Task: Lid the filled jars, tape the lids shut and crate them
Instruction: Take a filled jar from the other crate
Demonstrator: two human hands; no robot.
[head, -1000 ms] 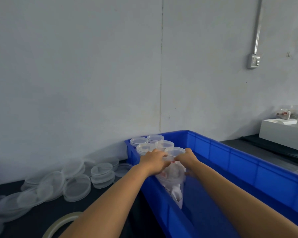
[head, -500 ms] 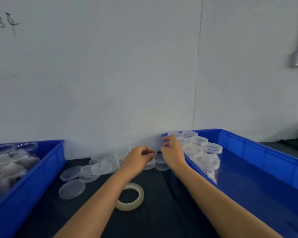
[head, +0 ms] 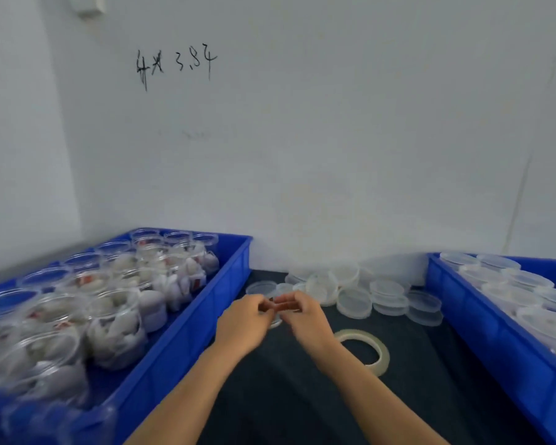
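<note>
- Loose lids [head: 355,298] heaped on the dark mat against the wall, between the two crates; landmark for everything below.
- Just nearer than the heap: left hand [head: 243,326] and right hand [head: 305,321], fingertips curled and almost meeting — whether clamped on a lid, cannot tell through the blur.
- A second ago both in the right crate [head: 495,329] on a lidded jar; now out and back at the heap — that jar judged crated, next cycle starting.
- Tape roll [head: 365,348] flat, nearer than the heap, just right of the right hand.
- Left of the heap: left crate [head: 187,342], open filled jars [head: 116,329] waiting.
</note>
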